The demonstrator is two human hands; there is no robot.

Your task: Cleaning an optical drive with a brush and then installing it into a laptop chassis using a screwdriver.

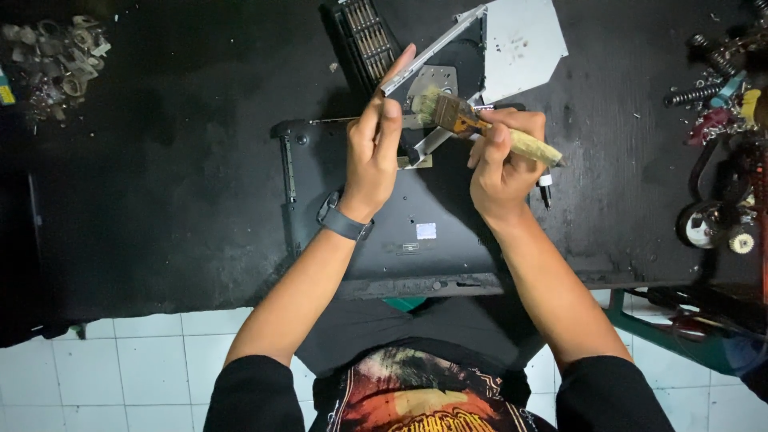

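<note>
The left hand (372, 148) pinches a thin metal bracket (432, 50) above the black laptop base (400, 216) on the worktop (160, 160), while the right hand (500, 160) grips a paintbrush (472, 124). Dusting the bracket seems under way; the bristles need steady contact along it.

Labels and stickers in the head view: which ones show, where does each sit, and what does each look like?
Small sticker: pale, near square, on the black laptop base, between the two forearms.
Narrow label: dark strip with faint pale marks, just below and left of that sticker.
Yellow tag: small, at the far left edge of the dark table.
No packages, signs or screens show.
</note>
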